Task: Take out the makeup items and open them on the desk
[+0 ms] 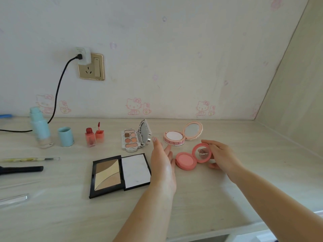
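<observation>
Centre right of frame: right hand [220,155] fingers curled on pink compact [192,158] lid, open on surface [209,198]. Left hand [163,165] beside it, fingers straight, loosely together.

Both bare forearms reach in from the lower edge, angled up and toward each other, the left from the lower middle and the right from the lower right corner. The left hand [163,165] stands on edge with its palm facing right, fingers straight and close together and pointing away from the body, thumb uppermost, gripping nothing. The right hand [221,155] is turned palm-left with its back toward the right, its fingers curved at the top and its thumb low and stretched toward the left, the wrist bent slightly.
</observation>
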`<state>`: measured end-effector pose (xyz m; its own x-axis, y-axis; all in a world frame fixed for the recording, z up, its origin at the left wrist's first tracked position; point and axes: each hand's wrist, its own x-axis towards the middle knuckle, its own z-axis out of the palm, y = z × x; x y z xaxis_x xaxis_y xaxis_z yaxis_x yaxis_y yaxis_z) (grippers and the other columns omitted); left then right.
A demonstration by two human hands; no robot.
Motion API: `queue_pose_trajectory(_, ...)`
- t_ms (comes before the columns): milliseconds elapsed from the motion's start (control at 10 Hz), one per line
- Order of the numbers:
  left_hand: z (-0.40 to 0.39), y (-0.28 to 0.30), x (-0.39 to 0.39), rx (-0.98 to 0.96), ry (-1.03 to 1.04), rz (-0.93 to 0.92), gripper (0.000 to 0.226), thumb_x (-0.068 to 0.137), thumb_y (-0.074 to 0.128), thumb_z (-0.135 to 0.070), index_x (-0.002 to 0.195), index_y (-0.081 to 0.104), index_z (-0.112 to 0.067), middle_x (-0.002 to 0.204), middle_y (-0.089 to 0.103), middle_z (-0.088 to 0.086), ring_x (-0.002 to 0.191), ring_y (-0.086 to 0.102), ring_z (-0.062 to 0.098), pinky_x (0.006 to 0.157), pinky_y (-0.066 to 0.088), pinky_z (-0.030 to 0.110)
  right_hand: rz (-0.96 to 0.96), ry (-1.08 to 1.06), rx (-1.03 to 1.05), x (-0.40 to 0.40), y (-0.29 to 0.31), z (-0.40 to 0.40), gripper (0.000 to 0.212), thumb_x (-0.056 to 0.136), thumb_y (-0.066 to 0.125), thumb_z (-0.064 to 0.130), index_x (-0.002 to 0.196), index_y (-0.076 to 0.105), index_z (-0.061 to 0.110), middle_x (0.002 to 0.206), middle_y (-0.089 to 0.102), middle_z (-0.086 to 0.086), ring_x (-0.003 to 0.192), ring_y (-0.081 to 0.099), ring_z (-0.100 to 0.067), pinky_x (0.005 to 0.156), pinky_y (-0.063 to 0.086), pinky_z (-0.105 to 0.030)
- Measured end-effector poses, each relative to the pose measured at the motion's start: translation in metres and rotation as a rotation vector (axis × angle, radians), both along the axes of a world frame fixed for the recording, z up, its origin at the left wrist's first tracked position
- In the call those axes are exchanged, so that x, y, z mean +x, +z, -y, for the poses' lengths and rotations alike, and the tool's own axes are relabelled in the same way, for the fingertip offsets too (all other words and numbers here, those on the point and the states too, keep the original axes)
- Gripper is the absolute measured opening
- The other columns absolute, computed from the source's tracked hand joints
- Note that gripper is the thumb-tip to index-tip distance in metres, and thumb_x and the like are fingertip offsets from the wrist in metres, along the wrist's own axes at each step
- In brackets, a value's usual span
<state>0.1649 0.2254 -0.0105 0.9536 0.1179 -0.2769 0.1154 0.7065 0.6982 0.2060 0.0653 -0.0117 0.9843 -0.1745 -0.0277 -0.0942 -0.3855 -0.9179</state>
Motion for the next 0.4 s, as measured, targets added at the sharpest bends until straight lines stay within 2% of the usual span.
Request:
queue_pose_trajectory(100,-0.001,-0.001,0.001,0.027,0.0,-0.016,0.06,0.096,0.031,-0.054,0.145,0.033,-0.018,0.141,0.049,0.009,0.135,0.04,0.024,0.109,0.033,0.035,0.02,0.002,-0.003,0.001,-0.001,0.001,0.036,0.095,0.037,0.019,0.117,0.063,0.032,0.093,0.066,0.004,0.087,0.06,-0.019,0.061,0.049,-0.03)
queue_pose_trajectory(200,0.0,0.0,0.002,0.05,0.017,0.007,0.055,0.097,0.033,-0.052,0.141,0.039,-0.019,0.137,0.053,0.005,0.132,0.043,0.022,0.11,0.033,0.035,0.063,-0.001,0.012,0.001,-0.004,0.004,0.028,0.097,0.043,0.026,0.118,0.062,0.03,0.096,0.067,0.005,0.089,0.062,-0.016,0.066,0.049,-0.03)
queue_pose_trajectory(300,0.002,-0.005,0.004,0.219,0.047,0.072,0.023,0.096,0.04,-0.046,0.107,0.057,-0.034,0.128,0.058,-0.003,0.119,0.05,0.013,0.111,0.032,0.037,0.104,-0.024,0.011,-0.005,0.001,0.009,0.03,0.096,0.048,0.031,0.123,0.059,0.022,0.103,0.064,0.004,0.102,0.06,-0.016,0.071,0.051,-0.03)
queue_pose_trajectory(400,0.0,-0.005,-0.003,0.362,0.137,0.132,0.013,0.095,0.047,-0.032,0.088,0.056,-0.038,0.11,0.062,-0.013,0.113,0.054,0.009,0.106,0.039,0.036,0.169,-0.056,-0.012,-0.017,0.019,0.02,0.033,0.095,0.049,0.032,0.125,0.057,0.021,0.111,0.061,0.003,0.106,0.057,-0.015,0.084,0.052,-0.034)
